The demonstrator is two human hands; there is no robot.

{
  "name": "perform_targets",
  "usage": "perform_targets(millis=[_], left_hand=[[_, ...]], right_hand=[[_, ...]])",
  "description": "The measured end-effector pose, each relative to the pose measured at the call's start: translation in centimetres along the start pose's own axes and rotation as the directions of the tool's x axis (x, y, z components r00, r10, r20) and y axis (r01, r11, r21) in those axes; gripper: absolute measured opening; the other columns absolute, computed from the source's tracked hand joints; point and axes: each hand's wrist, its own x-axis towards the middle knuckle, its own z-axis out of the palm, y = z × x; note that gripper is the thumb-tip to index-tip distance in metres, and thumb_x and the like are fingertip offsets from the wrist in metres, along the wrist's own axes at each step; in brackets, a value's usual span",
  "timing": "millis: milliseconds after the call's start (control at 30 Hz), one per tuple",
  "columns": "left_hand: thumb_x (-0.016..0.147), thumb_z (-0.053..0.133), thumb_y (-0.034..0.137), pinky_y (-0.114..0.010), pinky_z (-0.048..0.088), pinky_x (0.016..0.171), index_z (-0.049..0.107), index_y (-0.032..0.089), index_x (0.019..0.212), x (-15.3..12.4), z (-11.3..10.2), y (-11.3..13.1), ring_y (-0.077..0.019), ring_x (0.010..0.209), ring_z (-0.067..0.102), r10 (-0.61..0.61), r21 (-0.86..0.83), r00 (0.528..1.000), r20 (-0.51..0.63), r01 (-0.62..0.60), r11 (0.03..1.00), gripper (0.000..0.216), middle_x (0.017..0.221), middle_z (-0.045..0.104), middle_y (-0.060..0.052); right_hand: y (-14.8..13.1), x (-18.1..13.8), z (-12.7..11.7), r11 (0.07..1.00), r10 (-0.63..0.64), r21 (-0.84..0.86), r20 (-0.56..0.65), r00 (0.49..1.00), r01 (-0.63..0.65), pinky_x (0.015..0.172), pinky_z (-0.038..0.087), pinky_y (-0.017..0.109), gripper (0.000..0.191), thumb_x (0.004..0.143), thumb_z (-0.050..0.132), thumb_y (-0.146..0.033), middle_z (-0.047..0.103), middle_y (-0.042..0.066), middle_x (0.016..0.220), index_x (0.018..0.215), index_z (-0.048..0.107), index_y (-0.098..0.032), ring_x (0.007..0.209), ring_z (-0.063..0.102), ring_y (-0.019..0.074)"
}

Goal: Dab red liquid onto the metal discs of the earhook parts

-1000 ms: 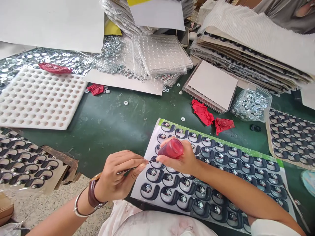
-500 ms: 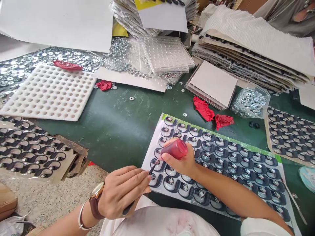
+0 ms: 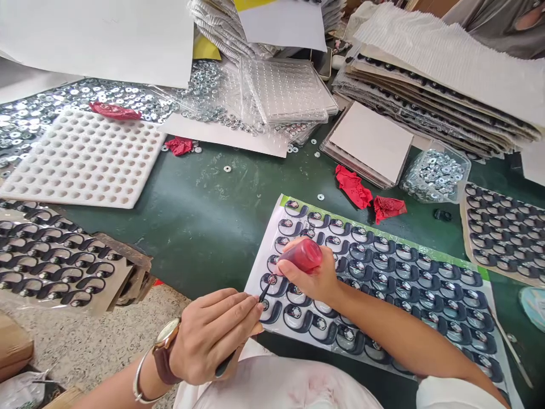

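Observation:
My right hand (image 3: 321, 279) is wrapped round a small red squeeze bottle (image 3: 303, 255), tipped with its nozzle down over the left columns of a sheet (image 3: 266, 238) of black curved parts. In my left hand (image 3: 215, 335) is a slim black pointed tool (image 3: 264, 292); whether it is tweezers I cannot tell. Its point is close to a black part (image 3: 272, 284) with a round metallic centre, just below the bottle's nozzle. My left fingers lie over the sheet's lower left corner. The nozzle's exact contact is too small to make out.
A white dimpled tray (image 3: 85, 159) lies left, near many loose metal washers (image 3: 38, 113). At the right are a clear box of washers (image 3: 436, 173), red crumpled scraps (image 3: 353, 186) and a tall layered stack (image 3: 434, 96). Another sheet of black parts (image 3: 55, 255) is at the left edge.
Both hands, the bottle and the black tool stay almost in place. The view has shifted very slightly.

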Motion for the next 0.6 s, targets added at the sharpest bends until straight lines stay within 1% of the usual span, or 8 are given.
perform_targets(millis=[67,133,233,400,600], left_hand=[[0.085,0.058,0.010,-0.032,0.061,0.073,0.070,0.006,0.100,0.01,0.02,-0.08,-0.0196,0.084,0.071,-0.003,-0.005,1.000,0.004,0.003,1.000,0.019,0.091,0.075,-0.010],[0.085,0.058,0.009,-0.032,0.061,0.073,0.070,0.007,0.099,0.11,0.03,-0.17,-0.0192,0.083,0.071,-0.007,-0.007,1.000,0.001,0.007,1.000,0.019,0.091,0.075,-0.010],[0.084,0.057,0.008,-0.031,0.060,0.073,0.070,0.007,0.098,0.34,-0.05,-0.28,-0.0192,0.082,0.071,-0.010,-0.010,1.000,-0.006,0.010,1.000,0.019,0.089,0.075,-0.010],[0.083,0.057,0.008,-0.031,0.060,0.072,0.069,0.006,0.098,0.72,-0.24,-0.25,-0.0191,0.081,0.072,-0.012,-0.022,1.000,-0.002,0.012,1.000,0.019,0.088,0.075,-0.010],[0.082,0.056,0.007,-0.032,0.060,0.073,0.069,0.006,0.099,0.58,-0.28,-0.29,-0.0198,0.082,0.071,-0.017,-0.033,1.000,0.020,0.018,0.999,0.022,0.090,0.075,-0.010]], right_hand=[[0.10,-0.08,-0.11,0.999,0.033,0.023,-0.002,0.999,-0.033,0.067,0.056,0.032,0.021,0.078,0.073,-0.036,0.068,0.004,0.069,0.087,0.064,-0.018,0.065,0.065,0.0173],[0.17,-0.16,-0.19,0.998,0.038,0.050,-0.012,0.999,-0.038,0.068,0.056,0.034,0.023,0.078,0.073,-0.038,0.068,0.005,0.069,0.087,0.063,-0.018,0.066,0.065,0.0183],[0.34,-0.23,-0.20,0.996,0.067,0.067,-0.026,0.997,-0.065,0.067,0.056,0.034,0.023,0.080,0.071,-0.039,0.066,0.003,0.066,0.086,0.062,-0.019,0.062,0.064,0.0178],[0.56,-0.20,-0.01,0.991,0.133,0.034,0.006,0.991,-0.133,0.064,0.054,0.033,0.024,0.082,0.069,-0.041,0.063,0.002,0.061,0.084,0.061,-0.019,0.058,0.061,0.0167],[-0.06,0.13,-0.05,0.992,0.125,0.001,0.010,0.992,-0.125,0.065,0.053,0.031,0.025,0.081,0.069,-0.042,0.063,0.002,0.063,0.078,0.059,-0.019,0.060,0.059,0.0154]])
